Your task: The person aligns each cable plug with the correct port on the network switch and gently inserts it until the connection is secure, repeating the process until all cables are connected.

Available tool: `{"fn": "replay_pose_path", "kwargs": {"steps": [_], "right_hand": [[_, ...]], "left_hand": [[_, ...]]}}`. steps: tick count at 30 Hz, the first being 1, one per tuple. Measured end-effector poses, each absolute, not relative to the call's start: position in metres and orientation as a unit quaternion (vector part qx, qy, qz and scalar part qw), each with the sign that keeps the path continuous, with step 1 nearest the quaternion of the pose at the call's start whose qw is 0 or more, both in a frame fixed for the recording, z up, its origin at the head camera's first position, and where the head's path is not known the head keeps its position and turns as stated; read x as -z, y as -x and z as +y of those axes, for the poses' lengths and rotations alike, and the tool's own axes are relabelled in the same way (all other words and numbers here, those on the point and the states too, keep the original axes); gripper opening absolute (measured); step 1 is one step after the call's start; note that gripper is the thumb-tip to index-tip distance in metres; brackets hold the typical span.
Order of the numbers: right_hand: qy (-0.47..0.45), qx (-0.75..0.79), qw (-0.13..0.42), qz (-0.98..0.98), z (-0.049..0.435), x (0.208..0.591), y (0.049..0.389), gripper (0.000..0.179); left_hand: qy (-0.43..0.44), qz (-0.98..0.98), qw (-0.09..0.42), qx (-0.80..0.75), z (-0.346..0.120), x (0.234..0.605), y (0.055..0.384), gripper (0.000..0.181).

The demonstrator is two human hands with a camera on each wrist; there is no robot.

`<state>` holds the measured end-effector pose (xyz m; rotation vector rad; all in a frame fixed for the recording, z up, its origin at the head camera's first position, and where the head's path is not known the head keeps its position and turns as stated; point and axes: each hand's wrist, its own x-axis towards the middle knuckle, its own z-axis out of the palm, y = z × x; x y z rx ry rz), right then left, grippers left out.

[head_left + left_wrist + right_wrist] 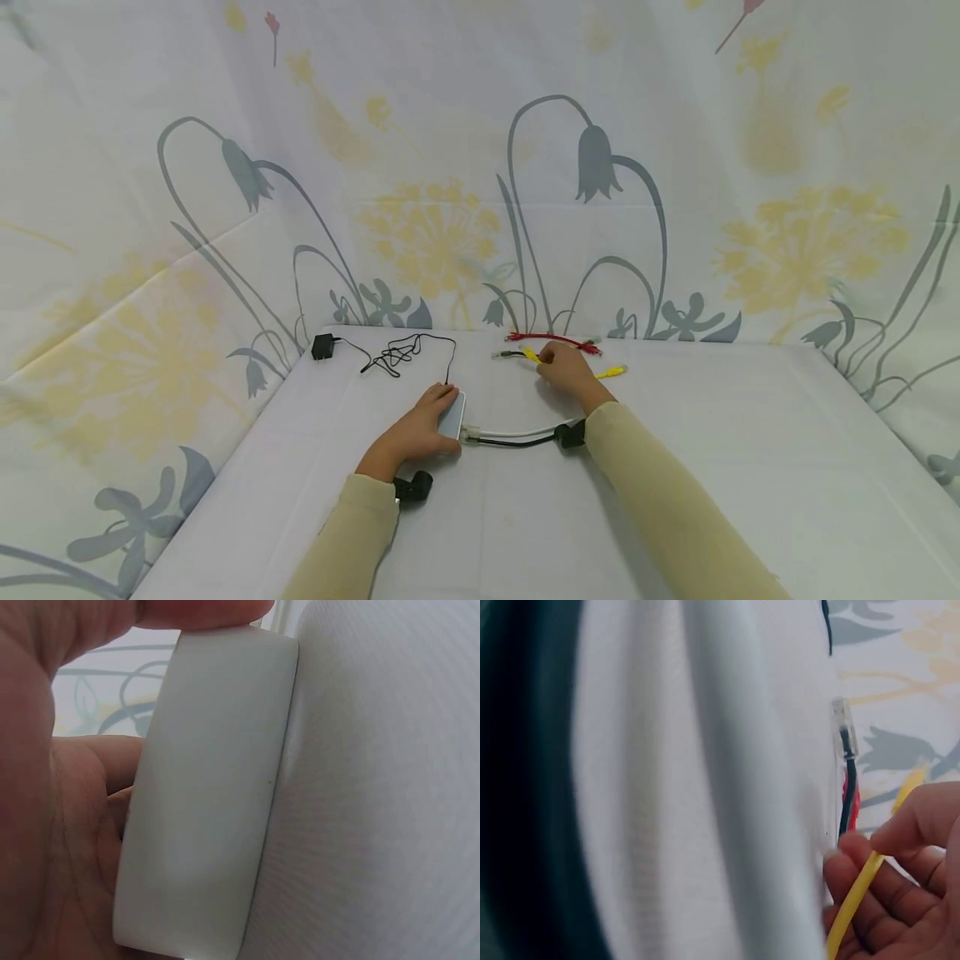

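Note:
My left hand point(416, 432) grips a small white box-shaped device point(452, 415) by its edges on the table. In the left wrist view, the device's smooth side point(210, 787) fills the middle, between thumb and fingers. A white network cable point(517, 433) and a black network cable point(513, 444) meet its right side at clear plugs; whether they are fully seated is too small to tell. Farther back, my right hand point(568, 371) pinches a yellow network cable point(855, 892) between thumb and fingertips. One yellow plug end point(613, 371) lies to the right of that hand.
A black power adapter point(322, 346) lies at the back left, its thin tangled cord point(405, 350) running to the device's far end. Behind my right hand are a red network cable point(555, 338) and another black cable point(512, 354) with a clear plug. A patterned cloth backs the table.

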<state>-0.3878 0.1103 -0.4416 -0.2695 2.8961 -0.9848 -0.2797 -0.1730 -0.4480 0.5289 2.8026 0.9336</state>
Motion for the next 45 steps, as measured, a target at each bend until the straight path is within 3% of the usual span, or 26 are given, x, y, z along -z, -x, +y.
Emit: {"fn": "replay_pose_path", "kwargs": {"steps": [9,19,45], "right_hand": [[0.047,0.43,0.085,0.898,0.113,0.443,0.387,0.034],[0.056,0.496,0.092,0.862,0.113,0.441,0.385,0.043],[0.084,0.427,0.086,0.896,0.107,0.445,0.366,0.038]], "left_hand": [[-0.176,0.934,0.075,-0.303,-0.173,0.448,0.281,0.097],[-0.174,0.934,0.077,-0.303,-0.174,0.448,0.282,0.097],[-0.174,0.931,0.079,-0.311,-0.173,0.449,0.281,0.097]]}}
